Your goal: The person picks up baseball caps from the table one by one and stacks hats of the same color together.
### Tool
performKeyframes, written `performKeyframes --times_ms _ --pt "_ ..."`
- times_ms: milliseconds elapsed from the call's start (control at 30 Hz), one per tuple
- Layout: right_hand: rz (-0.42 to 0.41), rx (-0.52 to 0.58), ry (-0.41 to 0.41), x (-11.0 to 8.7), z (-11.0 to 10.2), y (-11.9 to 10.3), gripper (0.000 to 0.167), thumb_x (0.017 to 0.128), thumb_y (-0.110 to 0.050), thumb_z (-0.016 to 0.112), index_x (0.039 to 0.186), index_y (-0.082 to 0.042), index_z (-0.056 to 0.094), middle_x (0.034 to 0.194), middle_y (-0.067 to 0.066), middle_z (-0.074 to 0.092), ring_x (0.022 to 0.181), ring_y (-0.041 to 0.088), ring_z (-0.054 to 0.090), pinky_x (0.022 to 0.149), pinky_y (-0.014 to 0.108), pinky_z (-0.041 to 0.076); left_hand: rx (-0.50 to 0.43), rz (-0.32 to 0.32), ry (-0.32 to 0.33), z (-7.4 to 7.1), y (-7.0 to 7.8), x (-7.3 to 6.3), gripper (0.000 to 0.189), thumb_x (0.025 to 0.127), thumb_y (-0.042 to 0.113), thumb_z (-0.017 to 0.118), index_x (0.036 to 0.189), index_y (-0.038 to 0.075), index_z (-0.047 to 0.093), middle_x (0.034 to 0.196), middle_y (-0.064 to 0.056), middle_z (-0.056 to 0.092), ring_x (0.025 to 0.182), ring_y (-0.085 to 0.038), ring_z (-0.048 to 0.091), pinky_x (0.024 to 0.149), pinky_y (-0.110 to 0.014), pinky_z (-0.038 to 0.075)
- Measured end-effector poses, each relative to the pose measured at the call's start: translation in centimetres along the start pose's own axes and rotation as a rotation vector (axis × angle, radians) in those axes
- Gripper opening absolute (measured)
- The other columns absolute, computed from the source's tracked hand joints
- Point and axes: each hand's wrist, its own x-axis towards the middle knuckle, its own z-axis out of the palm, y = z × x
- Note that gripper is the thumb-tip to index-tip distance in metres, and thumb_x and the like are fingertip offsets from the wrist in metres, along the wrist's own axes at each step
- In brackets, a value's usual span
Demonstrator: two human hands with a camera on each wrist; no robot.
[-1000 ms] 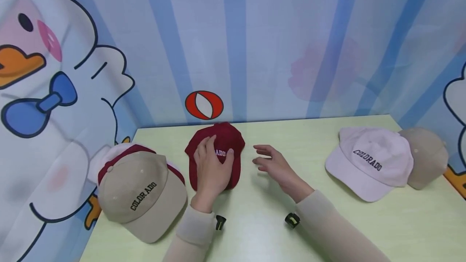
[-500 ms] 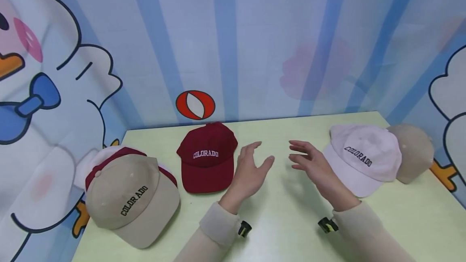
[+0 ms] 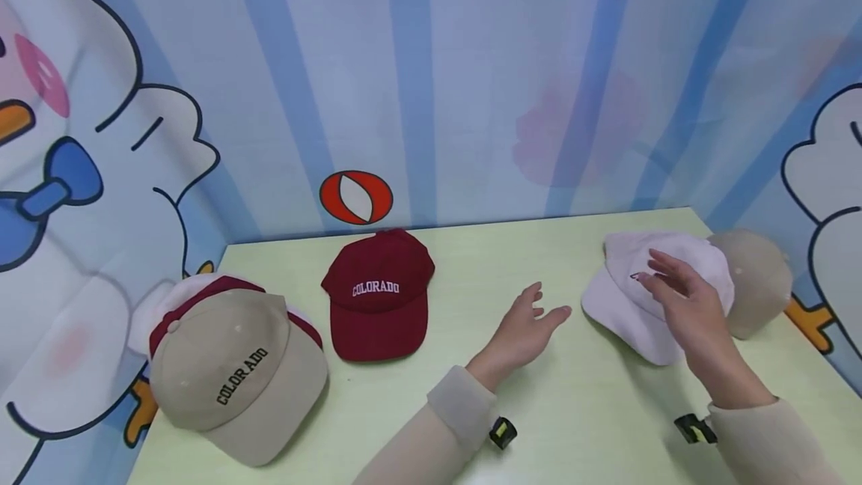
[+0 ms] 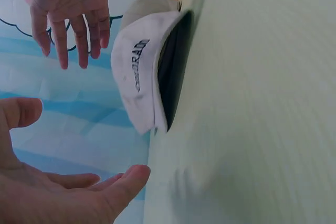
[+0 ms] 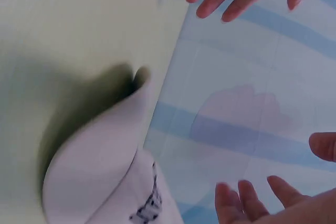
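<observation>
My right hand [image 3: 694, 309] hovers over the white baseball cap [image 3: 622, 305], fingers loosely extended, and covers most of its black lettering in the head view. That lettering shows on the white cap [image 4: 134, 72] in the left wrist view, where the hand hangs apart from it. A beige cap [image 3: 764, 283] sits against the white cap's right side. Left of these, my left hand [image 3: 521, 331] is in the air above the table, thumb spread from the fingers, holding nothing. A dark red cap [image 3: 379, 328] marked COLORADO lies at the table's back, brim toward me.
At the table's left is a stack of caps, with a beige COLORADO cap [image 3: 236, 365] on top and dark red and white ones beneath. The pale green table [image 3: 539, 425] meets a blue striped backdrop [image 3: 471, 96] with cartoon ducks at its back edge.
My left hand has left the dark red cap and moved right. My right hand has also moved right, from the table's middle to above the white cap. The caps stay in place.
</observation>
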Motion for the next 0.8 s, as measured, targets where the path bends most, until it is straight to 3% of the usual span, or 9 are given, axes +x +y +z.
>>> performKeyframes --times_ms 67,167,233,300,433,567,700,800 --pt "0.022 -0.048 0.070 0.0 -0.8 0.5 0.064 0.107 -0.042 0.053 0.162 -0.016 0.035 0.159 0.013 0.043 0.131 0.010 0.050 0.090 0.008 0.043 -0.020 -0.026 -0.022 0.9 0.2 0.3 0.075 0.101 0.050 0.059 0.163 0.018 0.032 0.164 -0.001 0.042 0.145 -0.024 0.049 0.117 -0.049 0.041" --pt "0.043 -0.090 0.140 0.0 -1.8 1.3 0.066 0.107 -0.042 0.050 0.164 -0.015 0.030 0.166 0.020 0.032 0.149 0.038 0.033 0.112 0.033 0.043 -0.040 -0.063 -0.033 2.1 0.6 0.8 0.076 0.099 0.052 0.060 0.162 0.019 0.034 0.163 0.002 0.043 0.146 -0.023 0.048 0.119 -0.048 0.039" --pt "0.051 -0.100 0.165 0.1 -2.5 2.1 0.068 0.108 -0.039 0.048 0.165 -0.012 0.025 0.169 0.022 0.024 0.153 0.046 0.024 0.121 0.056 0.034 -0.043 -0.076 -0.037 2.9 0.7 1.1 0.076 0.098 0.053 0.060 0.161 0.018 0.036 0.163 0.002 0.044 0.148 -0.024 0.045 0.121 -0.049 0.037" --pt "0.057 -0.111 0.199 0.3 -3.2 3.0 0.069 0.107 -0.037 0.049 0.165 -0.010 0.023 0.170 0.023 0.021 0.155 0.049 0.020 0.121 0.069 0.023 -0.035 -0.088 -0.037 3.6 0.8 1.3 0.077 0.097 0.054 0.061 0.161 0.018 0.037 0.162 0.001 0.045 0.150 -0.025 0.043 0.122 -0.049 0.035" --pt "0.077 -0.127 0.231 0.7 -4.2 4.7 0.069 0.107 -0.031 0.050 0.164 -0.004 0.021 0.170 0.025 0.017 0.156 0.051 0.015 0.122 0.070 0.017 -0.029 -0.104 -0.041 4.7 0.9 1.9 0.078 0.096 0.054 0.062 0.161 0.018 0.038 0.163 -0.001 0.044 0.152 -0.025 0.039 0.124 -0.049 0.033" --pt "0.119 -0.101 0.186 1.1 -4.5 5.9 0.071 0.107 -0.030 0.047 0.165 -0.002 0.016 0.171 0.027 0.009 0.155 0.053 0.013 0.122 0.069 0.017 -0.005 -0.114 -0.044 5.4 1.0 2.4 0.077 0.096 0.053 0.062 0.160 0.018 0.038 0.164 -0.002 0.042 0.153 -0.024 0.037 0.125 -0.048 0.032" --pt "0.161 -0.087 0.145 2.0 -4.6 6.6 0.074 0.108 -0.034 0.045 0.165 -0.002 0.011 0.169 0.030 0.015 0.153 0.052 0.024 0.120 0.067 0.026 -0.007 -0.122 -0.043 5.9 1.0 2.8 0.077 0.097 0.052 0.063 0.160 0.015 0.039 0.164 -0.003 0.043 0.152 -0.025 0.039 0.124 -0.048 0.033" --pt "0.190 -0.106 0.148 2.5 -4.7 7.1 0.075 0.108 -0.037 0.044 0.166 -0.004 0.009 0.166 0.031 0.026 0.146 0.049 0.036 0.116 0.064 0.037 -0.058 -0.113 -0.050 6.4 0.9 3.3 0.072 0.097 0.047 0.065 0.156 0.011 0.044 0.151 -0.008 0.057 0.135 -0.027 0.058 0.118 -0.047 0.041"
